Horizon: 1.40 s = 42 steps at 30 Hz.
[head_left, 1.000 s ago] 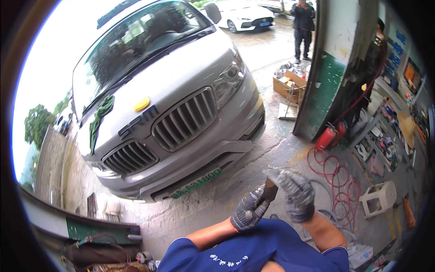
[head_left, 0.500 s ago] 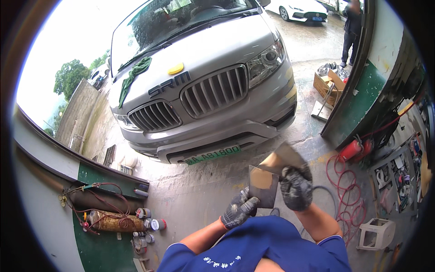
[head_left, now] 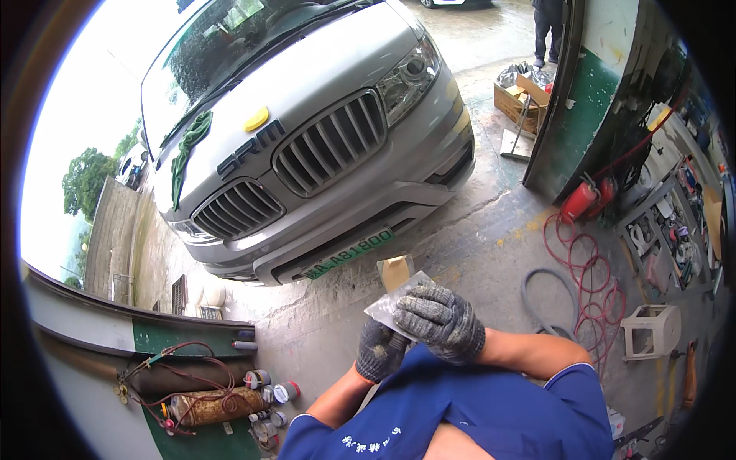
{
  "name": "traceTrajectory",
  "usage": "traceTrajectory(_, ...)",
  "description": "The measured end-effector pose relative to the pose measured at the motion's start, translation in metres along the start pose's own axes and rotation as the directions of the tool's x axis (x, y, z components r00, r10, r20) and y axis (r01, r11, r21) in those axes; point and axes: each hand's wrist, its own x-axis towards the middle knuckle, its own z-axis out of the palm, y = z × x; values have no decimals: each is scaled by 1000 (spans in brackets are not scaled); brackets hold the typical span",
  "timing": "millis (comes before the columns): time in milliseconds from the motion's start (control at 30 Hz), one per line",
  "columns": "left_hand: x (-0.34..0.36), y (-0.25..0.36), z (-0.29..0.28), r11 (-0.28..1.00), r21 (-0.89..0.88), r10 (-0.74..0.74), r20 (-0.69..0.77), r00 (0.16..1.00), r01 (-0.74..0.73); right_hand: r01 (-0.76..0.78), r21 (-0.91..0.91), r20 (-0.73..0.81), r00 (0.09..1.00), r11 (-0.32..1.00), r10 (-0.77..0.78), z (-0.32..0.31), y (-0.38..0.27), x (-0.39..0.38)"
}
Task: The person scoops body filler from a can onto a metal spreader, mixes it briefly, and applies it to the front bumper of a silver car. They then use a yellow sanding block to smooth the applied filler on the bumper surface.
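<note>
Both hands are in grey knit work gloves, held up together at chest height. The right hand (head_left: 438, 320) has its grip folded shut over the top of a clear plastic bag (head_left: 392, 303), and the left hand (head_left: 381, 349) pinches the same bag from underneath, so it's clamped between the two. A small tan cardboard box (head_left: 396, 271) sticks up just behind the bag; can't tell whether either hand actually holds it. Below is wet concrete floor (head_left: 475, 245), with the front of a silver van (head_left: 307, 146) close ahead and a red hose (head_left: 586, 284) coiled off to the right. My worry: thick gloves on slick plastic, so the bag could slip and whatever's inside lands on that wet floor.
</note>
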Motion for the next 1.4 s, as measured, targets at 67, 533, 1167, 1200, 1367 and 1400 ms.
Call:
traceTrajectory(67,6,-11,-9,994,-59,-99,-34,994,97,9,80,81,997,997,-15,-10,12,3)
traceTrajectory(533,8,-3,-20,956,-134,-256,64,964,263,-193,-158,-105,978,968,178,-24,19,45)
traceTrajectory(1167,6,16,-18,866,-324,-377,75,923,380,-693,529,195,662,491,724,-19,3,40)
traceTrajectory(1200,5,14,-19,898,-277,-337,68,939,342,-554,361,41,813,750,581,-22,6,41)
traceTrajectory(1367,-4,-2,-9,994,-35,-105,31,994,106,26,-205,-89,995,978,-45,-7,-9,36)
traceTrajectory(1400,-2,6,-9,997,71,13,60,998,-17,36,-193,-82,995,981,-53,1,-13,29)
